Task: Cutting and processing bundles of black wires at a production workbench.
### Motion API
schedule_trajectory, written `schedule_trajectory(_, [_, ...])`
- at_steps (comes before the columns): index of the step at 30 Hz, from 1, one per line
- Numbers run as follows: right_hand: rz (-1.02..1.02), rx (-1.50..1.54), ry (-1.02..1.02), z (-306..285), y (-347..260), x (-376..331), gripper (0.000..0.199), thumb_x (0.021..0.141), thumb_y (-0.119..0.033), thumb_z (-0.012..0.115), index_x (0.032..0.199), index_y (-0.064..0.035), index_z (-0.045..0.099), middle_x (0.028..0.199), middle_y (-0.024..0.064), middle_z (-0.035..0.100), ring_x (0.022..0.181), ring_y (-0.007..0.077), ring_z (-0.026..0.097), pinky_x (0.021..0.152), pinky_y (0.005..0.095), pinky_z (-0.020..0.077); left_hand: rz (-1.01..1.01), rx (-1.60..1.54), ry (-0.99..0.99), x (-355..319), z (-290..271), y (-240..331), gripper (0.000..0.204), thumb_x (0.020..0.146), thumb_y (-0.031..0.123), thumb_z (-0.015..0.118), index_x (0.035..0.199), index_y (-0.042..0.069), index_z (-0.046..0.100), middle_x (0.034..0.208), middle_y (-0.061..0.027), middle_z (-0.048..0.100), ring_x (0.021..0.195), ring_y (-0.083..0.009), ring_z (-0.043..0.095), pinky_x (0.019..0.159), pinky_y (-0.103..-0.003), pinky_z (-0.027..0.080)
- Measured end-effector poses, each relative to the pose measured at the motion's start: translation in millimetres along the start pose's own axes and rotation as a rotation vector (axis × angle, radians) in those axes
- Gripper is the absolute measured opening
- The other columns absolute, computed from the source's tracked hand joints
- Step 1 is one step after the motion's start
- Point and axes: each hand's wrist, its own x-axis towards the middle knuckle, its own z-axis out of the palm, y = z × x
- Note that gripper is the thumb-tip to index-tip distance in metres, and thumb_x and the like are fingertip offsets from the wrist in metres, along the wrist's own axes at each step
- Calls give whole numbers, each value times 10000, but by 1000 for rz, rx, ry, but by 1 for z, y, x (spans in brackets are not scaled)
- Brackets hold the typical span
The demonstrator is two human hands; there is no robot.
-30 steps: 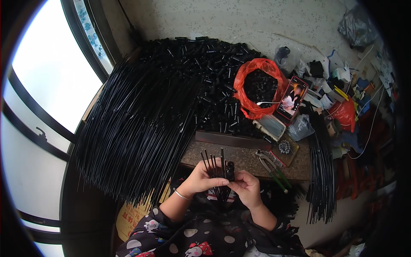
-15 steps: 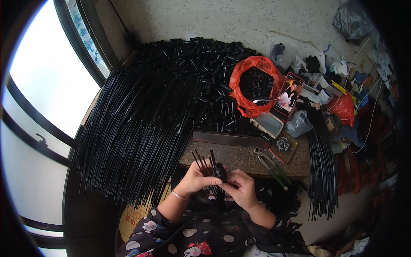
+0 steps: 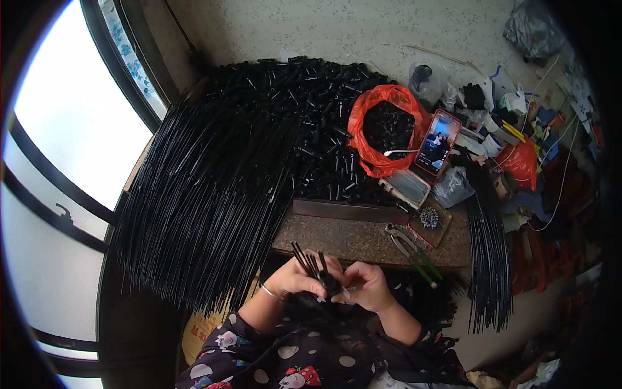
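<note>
Since all the action sits just this side of the bench (image 3: pixel 311 237), start there: the left hand (image 3: pixel 291 279) is clamped around some thin black rods (image 3: pixel 300 258), tips fanning up, with a dark round piece (image 3: pixel 328 280) by the thumb. The right hand (image 3: pixel 370 288) has its fingers bent close beside that, near a blurry pale sliver (image 3: pixel 345 294); can't tell if it's pinched. Imo, snug left grip, fine work with 2 right fingertips, rods bunched. Beyond are green-handled pliers (image 3: pixel 413 254), a dark bar (image 3: pixel 350 211), then a phone (image 3: pixel 438 144) by a red bag (image 3: pixel 359 120) and heaped black tubes (image 3: pixel 317 139).
</note>
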Motion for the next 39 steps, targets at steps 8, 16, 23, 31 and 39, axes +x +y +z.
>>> schedule_trajectory(8, [-84, -346, 380, 5, -8, 13, 343, 614, -129, 811, 744, -33, 509, 642, 8, 542, 580, 83, 529, 539, 231, 446, 50, 663, 127, 5, 19, -15, 516, 715, 95, 732, 1140, 7, 455, 994, -56, 539, 897, -155, 540, 817, -304, 442])
schedule_trajectory(16, [-266, -537, 402, 12, -11, 4, 188, 653, -58, 758, 734, -9, 595, 731, 55, 559, 607, 139, 562, 537, 252, 453, -120, 476, 199, 2, 25, -23, 330, 750, 6, 632, 1041, 12, 475, 900, -39, 531, 792, -127, 546, 651, -258, 476])
schedule_trajectory(23, [-87, -383, 467, 14, 1, 4, 309, 663, -62, 755, 905, -25, 565, 729, 40, 538, 613, 125, 542, 580, 243, 453, -88, 300, 375, 0, 36, -32, 218, 713, -55, 562, 926, -13, 547, 847, -65, 583, 787, -132, 545, 705, -273, 454])
schedule_trajectory(31, [-565, -874, 246, 13, -53, 9, 316, 637, -81, 734, 933, -26, 639, 797, 82, 569, 711, 257, 545, 632, 328, 463, -72, 176, 473, -2, 49, -24, 332, 722, 14, 627, 991, 34, 434, 916, -60, 549, 835, -120, 527, 735, -278, 451])
schedule_trajectory(39, [335, 359, 255, 21, -78, -29, 111, 834, -113, 591, 765, -30, 567, 638, 11, 494, 509, 103, 437, 456, 219, 327, 296, 877, 355, 23, 75, 21, 277, 691, 16, 653, 889, 23, 460, 888, -148, 640, 720, -198, 645, 632, -292, 521])
